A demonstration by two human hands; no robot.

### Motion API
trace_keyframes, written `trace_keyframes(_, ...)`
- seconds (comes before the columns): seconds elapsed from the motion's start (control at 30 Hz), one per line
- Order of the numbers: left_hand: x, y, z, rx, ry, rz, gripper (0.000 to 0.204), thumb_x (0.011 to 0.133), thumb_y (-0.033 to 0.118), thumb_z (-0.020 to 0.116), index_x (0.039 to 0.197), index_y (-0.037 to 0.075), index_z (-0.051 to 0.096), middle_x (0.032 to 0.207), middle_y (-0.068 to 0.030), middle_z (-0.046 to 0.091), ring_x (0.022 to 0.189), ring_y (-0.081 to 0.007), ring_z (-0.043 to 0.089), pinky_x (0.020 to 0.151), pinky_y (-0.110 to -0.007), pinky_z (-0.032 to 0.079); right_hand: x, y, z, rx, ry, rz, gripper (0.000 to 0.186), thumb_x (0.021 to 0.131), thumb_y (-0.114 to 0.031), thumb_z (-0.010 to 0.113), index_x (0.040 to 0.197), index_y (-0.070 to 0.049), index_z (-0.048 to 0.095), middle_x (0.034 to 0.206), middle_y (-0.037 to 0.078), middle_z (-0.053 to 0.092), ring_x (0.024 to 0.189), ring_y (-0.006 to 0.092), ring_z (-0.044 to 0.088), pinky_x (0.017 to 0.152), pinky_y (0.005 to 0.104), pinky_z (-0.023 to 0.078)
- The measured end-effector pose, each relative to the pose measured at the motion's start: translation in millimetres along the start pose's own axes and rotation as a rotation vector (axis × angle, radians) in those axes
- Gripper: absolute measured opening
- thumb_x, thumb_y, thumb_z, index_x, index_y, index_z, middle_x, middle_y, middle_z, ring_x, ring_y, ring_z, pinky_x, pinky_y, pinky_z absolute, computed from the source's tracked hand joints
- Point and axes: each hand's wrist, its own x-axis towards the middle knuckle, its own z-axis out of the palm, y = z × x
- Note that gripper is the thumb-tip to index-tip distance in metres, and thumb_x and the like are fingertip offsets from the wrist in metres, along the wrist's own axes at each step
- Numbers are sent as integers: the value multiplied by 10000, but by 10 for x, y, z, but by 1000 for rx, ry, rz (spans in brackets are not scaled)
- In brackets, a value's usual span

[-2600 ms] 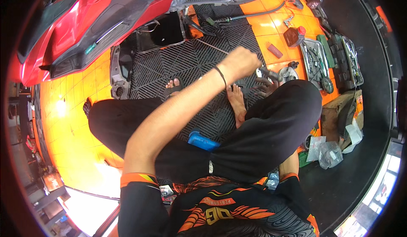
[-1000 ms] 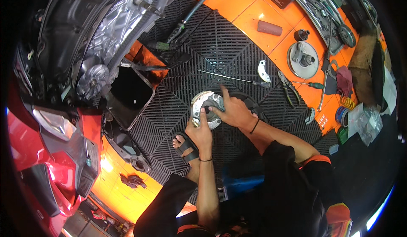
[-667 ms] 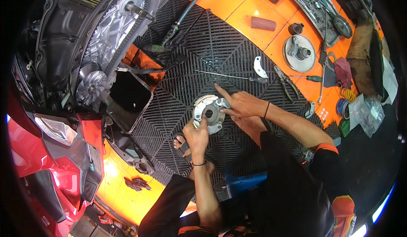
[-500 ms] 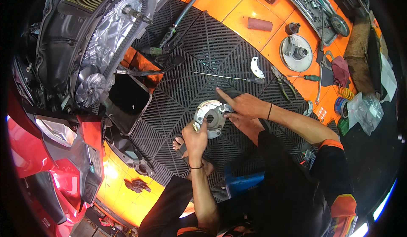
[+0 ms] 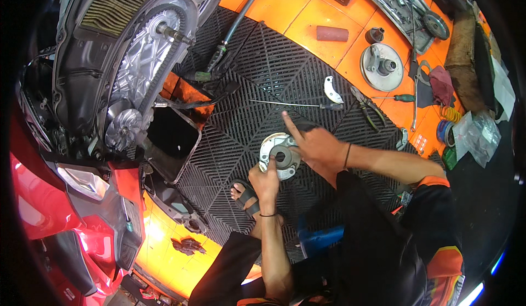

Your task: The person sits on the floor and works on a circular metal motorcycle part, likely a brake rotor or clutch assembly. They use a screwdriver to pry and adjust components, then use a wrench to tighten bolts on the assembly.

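Observation:
Above the black mat, my left hand (image 5: 265, 184) grips a round scooter clutch shoe assembly (image 5: 267, 144) by its near left edge. Its thumb lies across the metal face near the centre hole. My right hand (image 5: 322, 148) closes on the right side of the assembly with thumb and lower fingers, while its index finger points out past the far edge. The fingertips under the part are hidden. A loose curved clutch shoe (image 5: 332, 90) lies on the mat beyond my right hand. Near it are a long thin screwdriver (image 5: 296, 104) and a pair of pliers (image 5: 369, 109).
An opened scooter drive case (image 5: 143, 62) with its belt stands at far left, above red bodywork (image 5: 52, 202). On orange tiles at the right are a pulley disc (image 5: 378, 78), a reddish cylinder (image 5: 332, 33), a green-handled screwdriver (image 5: 404, 98) and a tool tray (image 5: 424, 42).
The clutch assembly has turned and tilted in my hands, its face now showing more squarely. My right hand has shifted closer around it. The whole view has moved slightly.

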Motion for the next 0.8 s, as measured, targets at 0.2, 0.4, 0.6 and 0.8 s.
trace_keyframes(0.2, 283, -739, -186, -140, 72, -310, 414, 865, 296, 774, 948, -108, 736, 885, -183, 759, 777, -253, 699, 736, -371, 524, -80, 608, -477, 299, 291, 24, 999, 969, -384, 696, 1610, 67, 77, 909, 313, 676, 746, 387, 709, 671, 455, 565)
trace_keyframes(0.4, 420, -1355, -173, -476, 86, -404, 497, 866, 313, 796, 1091, -123, 716, 969, -115, 730, 818, -196, 659, 776, -342, 518, 58, 1020, -793, 1110, 220, 444, 932, 996, -520, 619, 1565, 103, 223, 1257, 309, 657, 1136, 371, 674, 900, 443, 563)
trace_keyframes(0.6, 377, -1305, 12, -446, -6, -442, 463, 898, 269, 723, 1148, -119, 682, 1019, -123, 703, 869, -226, 664, 803, -355, 523, 576, 1781, -689, 217, 587, 673, 948, 931, -356, 671, 1497, 220, 175, 979, 349, 701, 868, 458, 723, 766, 528, 576)
trace_keyframes(0.8, 271, -1077, 110, -363, -81, -489, 472, 935, 289, 666, 1156, -128, 681, 1029, -129, 704, 859, -251, 660, 790, -374, 528, 647, 1994, -834, -79, 802, 774, 988, 928, -315, 632, 1516, 225, 50, 897, 368, 688, 790, 464, 715, 780, 551, 564)
